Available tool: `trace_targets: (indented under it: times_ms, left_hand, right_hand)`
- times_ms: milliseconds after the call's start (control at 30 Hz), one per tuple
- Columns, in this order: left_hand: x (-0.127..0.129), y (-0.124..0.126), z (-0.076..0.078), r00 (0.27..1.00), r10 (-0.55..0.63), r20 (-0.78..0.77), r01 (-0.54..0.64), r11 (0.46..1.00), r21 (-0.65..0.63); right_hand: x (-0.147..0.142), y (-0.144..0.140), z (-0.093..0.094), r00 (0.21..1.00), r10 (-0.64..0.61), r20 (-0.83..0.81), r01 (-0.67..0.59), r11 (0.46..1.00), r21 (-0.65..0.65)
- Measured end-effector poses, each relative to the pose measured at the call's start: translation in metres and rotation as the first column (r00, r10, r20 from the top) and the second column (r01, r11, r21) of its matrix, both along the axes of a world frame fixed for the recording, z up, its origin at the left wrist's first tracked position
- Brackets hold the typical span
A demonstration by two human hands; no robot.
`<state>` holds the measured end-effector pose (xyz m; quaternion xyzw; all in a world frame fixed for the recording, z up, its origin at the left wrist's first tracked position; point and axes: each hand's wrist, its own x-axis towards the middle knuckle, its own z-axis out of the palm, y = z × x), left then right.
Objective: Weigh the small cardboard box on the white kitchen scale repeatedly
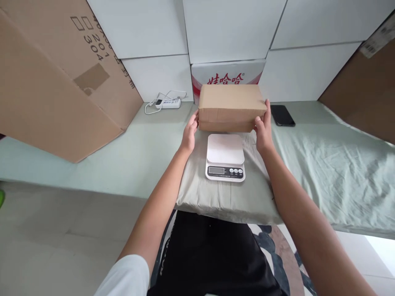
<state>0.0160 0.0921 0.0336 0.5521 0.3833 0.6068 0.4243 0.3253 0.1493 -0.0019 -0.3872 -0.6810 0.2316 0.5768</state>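
The plain brown cardboard box (232,107) lies long axis left-right, just beyond the white kitchen scale (225,157); left hand (189,133) and right hand (263,131) fingers clamp its ends.

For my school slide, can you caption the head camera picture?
Two hands, left and right, hold a cardboard box behind a white kitchen scale.

Matt cardboard, smooth plastic, soft cloth

The box (232,102) is matt brown cardboard; the scale (225,157) is smooth white plastic; the sheet (324,164) is creased pale-green cloth.
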Motion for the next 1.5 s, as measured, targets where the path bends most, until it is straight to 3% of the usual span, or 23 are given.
trace_targets:
  times_ms: [100, 200, 367, 667, 800, 1033, 1333, 1500]
  left_hand:
    - [0.000, -0.039, 0.007, 0.999, -0.006, 0.035, 0.005, 0.999, 0.032]
    - [0.001, -0.079, -0.001, 0.998, -0.018, 0.063, 0.018, 1.000, -0.002]
    - [0.002, -0.117, -0.016, 0.996, 0.035, 0.086, -0.031, 0.999, -0.042]
    - [-0.002, -0.116, -0.022, 0.995, 0.069, 0.074, -0.061, 0.993, -0.105]
    - [-0.001, -0.117, -0.021, 0.993, 0.084, 0.078, -0.076, 0.993, -0.095]
    - [0.002, -0.116, -0.021, 0.986, 0.129, 0.107, -0.124, 0.991, -0.052]
    - [-0.002, -0.116, -0.023, 0.982, 0.174, 0.068, -0.168, 0.982, -0.082]
    - [-0.003, -0.116, -0.023, 0.981, 0.176, 0.080, -0.169, 0.982, -0.088]
  right_hand:
    - [0.004, -0.047, 0.015, 0.999, -0.041, -0.022, 0.042, 0.998, 0.053]
    - [0.003, -0.091, 0.014, 0.995, -0.082, -0.048, 0.086, 0.992, 0.090]
    - [-0.011, -0.121, 0.007, 0.987, -0.143, -0.068, 0.148, 0.986, 0.081]
    - [-0.012, -0.125, 0.001, 0.980, -0.199, -0.017, 0.200, 0.974, 0.104]
    - [-0.011, -0.123, -0.004, 0.982, -0.188, -0.024, 0.189, 0.975, 0.115]
    - [-0.010, -0.116, -0.008, 0.961, -0.266, -0.077, 0.277, 0.937, 0.213]
    - [-0.014, -0.125, 0.009, 0.975, -0.217, -0.047, 0.222, 0.961, 0.167]
    - [-0.013, -0.125, 0.009, 0.974, -0.222, -0.049, 0.227, 0.962, 0.153]
